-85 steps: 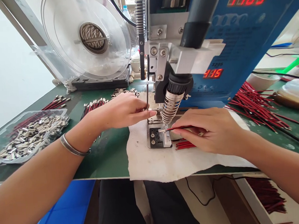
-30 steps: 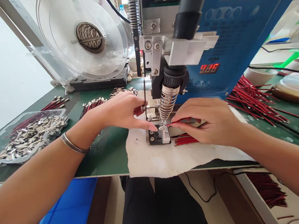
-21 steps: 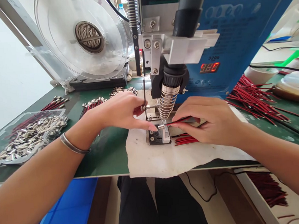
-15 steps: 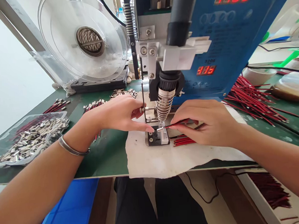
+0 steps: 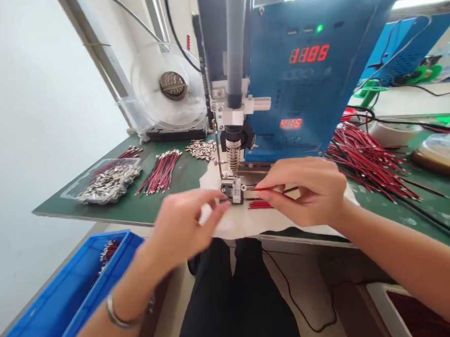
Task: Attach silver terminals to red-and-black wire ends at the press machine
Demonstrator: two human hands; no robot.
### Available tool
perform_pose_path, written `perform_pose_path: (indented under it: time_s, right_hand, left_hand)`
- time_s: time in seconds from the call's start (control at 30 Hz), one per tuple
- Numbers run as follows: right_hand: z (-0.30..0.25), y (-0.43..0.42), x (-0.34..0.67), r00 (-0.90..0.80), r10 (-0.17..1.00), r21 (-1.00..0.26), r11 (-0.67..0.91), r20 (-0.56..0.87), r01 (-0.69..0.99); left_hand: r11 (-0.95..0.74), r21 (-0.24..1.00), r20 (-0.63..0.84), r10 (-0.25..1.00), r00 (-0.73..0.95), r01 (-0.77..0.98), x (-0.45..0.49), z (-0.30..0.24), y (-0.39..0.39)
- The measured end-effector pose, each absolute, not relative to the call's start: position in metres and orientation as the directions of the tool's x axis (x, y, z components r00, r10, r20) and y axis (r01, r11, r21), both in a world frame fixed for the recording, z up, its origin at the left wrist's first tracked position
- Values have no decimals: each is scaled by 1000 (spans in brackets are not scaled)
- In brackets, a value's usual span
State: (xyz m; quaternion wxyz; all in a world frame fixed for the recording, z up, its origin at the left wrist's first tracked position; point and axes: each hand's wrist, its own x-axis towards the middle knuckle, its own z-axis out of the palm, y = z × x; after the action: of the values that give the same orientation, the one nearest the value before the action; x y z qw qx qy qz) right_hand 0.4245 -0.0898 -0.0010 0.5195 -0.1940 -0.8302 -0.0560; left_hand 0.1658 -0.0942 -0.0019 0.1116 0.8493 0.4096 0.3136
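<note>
My right hand (image 5: 309,190) is closed in a pinch on a thin red wire (image 5: 269,188), whose tip points left at the small metal fixture (image 5: 234,193) under the ribbed soldering head (image 5: 233,158) of the blue machine (image 5: 311,89). A few more red wires (image 5: 260,205) lie on the white cloth (image 5: 247,222) just below that hand. My left hand (image 5: 186,228) hangs in front of the table edge, its fingertips reaching toward the fixture. It is smeared by motion, so its grip is unclear. A metal bangle sits on that wrist.
On the green table lie a heap of red wires (image 5: 365,159) at the right, a bundle of wires with metal ends (image 5: 160,170), loose terminals (image 5: 203,148) and a clear tray of terminals (image 5: 107,178). A clear reel (image 5: 170,88) stands behind. A blue bin (image 5: 65,305) sits lower left.
My head has pulled back, so the view is wider. My left hand has left the lever and fixture and drawn back toward me. My right hand still pinches the red wire.
</note>
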Motion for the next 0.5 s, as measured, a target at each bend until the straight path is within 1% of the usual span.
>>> perform_pose_path:
  time_s: [0.03,0.1,0.2,0.27,0.3,0.37,0.43,0.5]
  right_hand:
    - [0,-93,422,-356,303,-168,917,884,362]
    - [-1,-97,418,-318,405,-314,900,857,302]
    - [-4,-99,416,-369,573,-571,811,732,126]
    - [-7,-98,416,-417,639,-689,724,647,39]
    - [-7,-97,417,-429,654,-719,695,623,15]
    - [-8,-95,419,-440,651,-727,687,618,-4]
    - [-7,-95,421,-462,607,-674,739,647,28]
    - [-6,-94,424,-503,520,-562,823,690,79]
  left_hand:
    - [-653,491,471,756,455,576,175,-11,-109]
    - [-652,592,482,758,439,474,196,-26,-131]
    - [-574,697,449,816,364,429,222,-35,-146]
    - [-534,740,434,843,317,409,230,-34,-149]
    - [-520,762,431,852,296,387,231,-33,-150]
    - [-481,812,413,874,257,331,227,-31,-152]
    - [-449,839,397,892,216,307,213,-28,-154]
    - [-442,821,406,897,176,361,191,-22,-155]
